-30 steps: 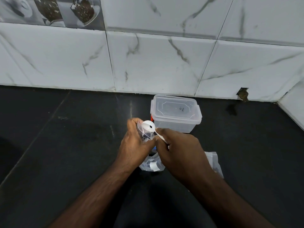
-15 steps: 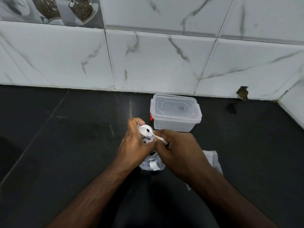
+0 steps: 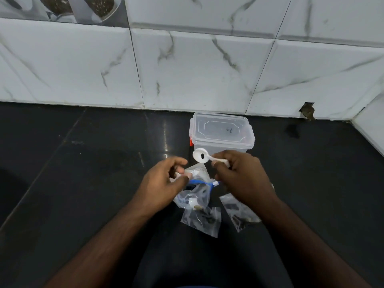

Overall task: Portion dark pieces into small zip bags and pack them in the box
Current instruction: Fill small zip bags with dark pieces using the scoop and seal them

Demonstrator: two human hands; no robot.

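Note:
My left hand (image 3: pixel 166 183) pinches the top of a small clear zip bag (image 3: pixel 197 172) held above the counter. My right hand (image 3: pixel 241 177) grips the handle of a white plastic spoon (image 3: pixel 201 155), whose bowl carries one dark piece and sits just above the bag's mouth. Under my hands lies a larger clear bag with a blue zip (image 3: pixel 193 198) holding dark pieces. Two small filled bags lie flat: one (image 3: pixel 202 222) in the middle, another (image 3: pixel 239 213) partly under my right wrist. The clear plastic box (image 3: pixel 222 134) stands behind with its lid on.
All of this sits on a black stone counter (image 3: pixel 83 173) against a white marble-tiled wall (image 3: pixel 187 69). A side wall (image 3: pixel 372 125) closes the right corner. A chipped hole (image 3: pixel 307 112) marks the wall base at the right. The box has a red clip (image 3: pixel 190 141) on its left side.
The spoon has come out of the small bag's mouth and lifted to the right, now with one dark piece in its bowl. My hands have drawn apart, uncovering the bags below.

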